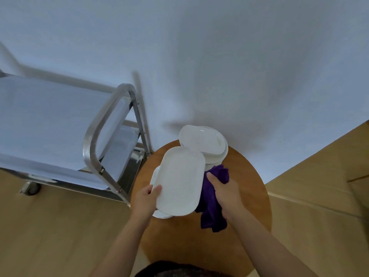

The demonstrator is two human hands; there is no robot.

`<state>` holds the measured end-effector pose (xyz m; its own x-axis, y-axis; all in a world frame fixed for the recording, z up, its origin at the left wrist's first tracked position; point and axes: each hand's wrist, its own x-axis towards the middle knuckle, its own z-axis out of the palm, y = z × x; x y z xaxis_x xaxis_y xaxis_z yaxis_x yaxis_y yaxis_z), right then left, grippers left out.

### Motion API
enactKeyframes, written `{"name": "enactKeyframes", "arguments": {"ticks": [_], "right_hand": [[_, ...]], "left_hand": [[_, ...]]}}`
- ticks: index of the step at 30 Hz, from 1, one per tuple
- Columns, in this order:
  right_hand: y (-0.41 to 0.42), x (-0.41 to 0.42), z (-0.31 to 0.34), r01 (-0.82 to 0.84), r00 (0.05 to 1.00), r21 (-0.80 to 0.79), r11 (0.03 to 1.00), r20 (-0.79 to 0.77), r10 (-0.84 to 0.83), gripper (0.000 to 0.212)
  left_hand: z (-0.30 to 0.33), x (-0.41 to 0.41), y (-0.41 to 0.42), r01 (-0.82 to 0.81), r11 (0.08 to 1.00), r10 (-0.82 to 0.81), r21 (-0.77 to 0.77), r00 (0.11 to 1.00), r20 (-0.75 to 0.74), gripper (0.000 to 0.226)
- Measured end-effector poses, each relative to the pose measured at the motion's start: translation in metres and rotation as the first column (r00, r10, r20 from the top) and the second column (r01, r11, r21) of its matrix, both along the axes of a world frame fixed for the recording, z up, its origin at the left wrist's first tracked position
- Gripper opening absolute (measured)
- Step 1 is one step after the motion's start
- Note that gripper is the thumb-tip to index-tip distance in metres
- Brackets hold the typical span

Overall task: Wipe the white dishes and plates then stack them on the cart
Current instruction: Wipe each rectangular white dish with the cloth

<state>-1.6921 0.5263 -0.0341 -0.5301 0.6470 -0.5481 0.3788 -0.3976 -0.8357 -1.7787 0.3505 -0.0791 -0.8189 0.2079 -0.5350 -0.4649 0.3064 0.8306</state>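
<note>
My left hand (146,198) grips the near left rim of a white oblong dish (180,180), held tilted above the round wooden table (247,188). Beneath it another white dish (159,213) peeks out on the table. My right hand (223,193) holds a purple cloth (211,214) bunched against the dish's right edge. A stack of white oval plates (201,141) sits at the table's far side. The steel cart (50,126) stands to the left, its top shelf bare.
A white wall fills the background behind the table and cart. The cart's tubular handle (103,124) curves close to the table's left edge. A lower cart shelf (127,144) shows under the top one. Tan floor lies around, with a cart wheel (33,188) at left.
</note>
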Motion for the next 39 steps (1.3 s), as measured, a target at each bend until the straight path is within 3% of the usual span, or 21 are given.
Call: {"name": "enactKeyframes", "arguments": {"ticks": [6, 11, 15, 21, 25, 27, 29, 32, 35, 39], "right_hand": [[-0.005, -0.014, -0.019, -0.06, 0.988, -0.002, 0.998, 0.139, 0.06, 0.03], [-0.008, -0.027, -0.037, -0.072, 0.974, -0.012, 0.997, 0.213, 0.073, 0.019], [-0.007, -0.031, -0.046, -0.045, 0.973, -0.003, 0.999, 0.225, 0.044, 0.015], [0.004, -0.034, -0.055, 0.025, 0.96, -0.016, 1.0, 0.279, -0.019, 0.016], [0.01, -0.036, -0.059, 0.046, 0.959, -0.03, 0.998, 0.282, -0.036, 0.015], [0.013, -0.038, -0.059, 0.055, 0.961, -0.029, 0.998, 0.273, -0.045, 0.014], [0.019, -0.041, -0.058, 0.062, 0.963, -0.019, 0.998, 0.263, -0.055, 0.015], [0.029, -0.047, -0.055, 0.081, 0.97, 0.006, 0.997, 0.228, -0.08, 0.012], [0.041, -0.052, -0.052, 0.11, 0.973, 0.022, 0.994, 0.2, -0.112, 0.013], [0.062, -0.061, -0.046, 0.129, 0.976, 0.056, 0.99, 0.168, -0.136, 0.013]], "left_hand": [[-0.059, -0.013, -0.016, -0.118, 0.958, 0.126, -0.263, 0.992, 0.013, 0.026], [-0.091, -0.028, -0.016, 0.014, 0.921, 0.008, -0.389, 0.999, 0.053, 0.027], [-0.108, -0.037, -0.014, 0.144, 0.84, -0.137, -0.523, 0.989, 0.051, 0.034], [-0.118, -0.046, -0.008, 0.157, 0.788, -0.148, -0.596, 0.987, 0.064, 0.037], [-0.117, -0.051, 0.001, 0.332, 0.564, -0.32, -0.756, 0.932, 0.17, 0.042], [-0.107, -0.058, 0.019, 0.264, 0.609, -0.315, -0.748, 0.946, 0.078, 0.048], [-0.09, -0.07, 0.045, 0.126, 0.763, -0.262, -0.634, 0.957, -0.124, 0.047], [-0.062, -0.092, 0.092, 0.134, 0.869, -0.251, -0.477, 0.949, -0.192, 0.032], [-0.051, -0.119, 0.133, 0.235, 0.87, -0.351, -0.434, 0.912, -0.21, 0.033], [-0.056, -0.145, 0.161, 0.336, 0.775, -0.47, -0.535, 0.872, -0.133, 0.047]]}}
